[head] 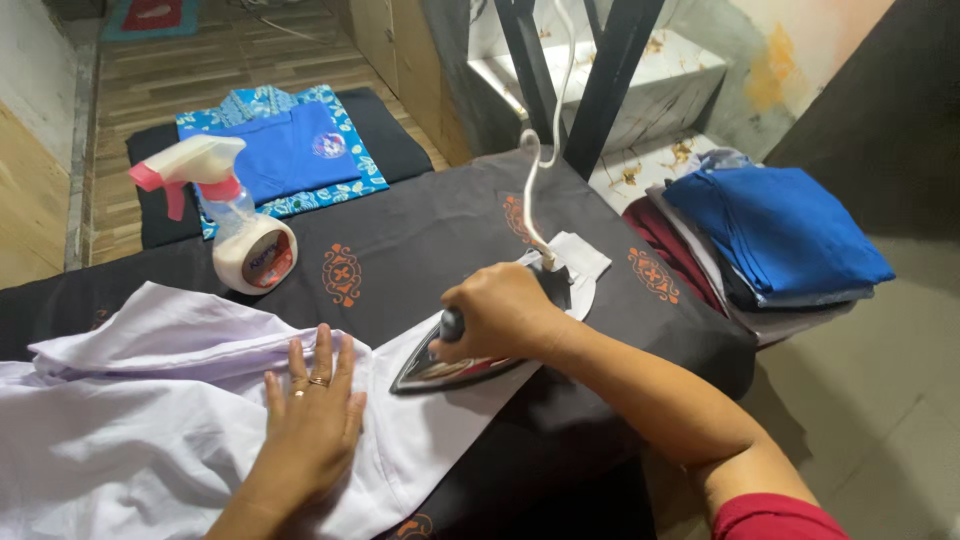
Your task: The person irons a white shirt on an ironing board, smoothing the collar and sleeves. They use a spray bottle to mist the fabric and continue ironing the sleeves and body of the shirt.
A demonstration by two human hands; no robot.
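A white shirt (130, 400) lies bunched on a black cloth with orange motifs (420, 240) that covers the ironing surface. My left hand (312, 420), with rings on one finger, presses flat on the shirt, fingers spread. My right hand (500, 312) grips the handle of an electric iron (440, 368), whose soleplate rests on a flat strip of the shirt running toward the collar end (580, 262). The iron's white cord (535, 190) rises up toward the back.
A spray bottle (238, 225) with a white and pink trigger stands at the back left of the surface. A folded blue patterned garment (290, 150) lies on a dark mat on the floor. A stack of folded clothes (770, 240), blue on top, sits to the right.
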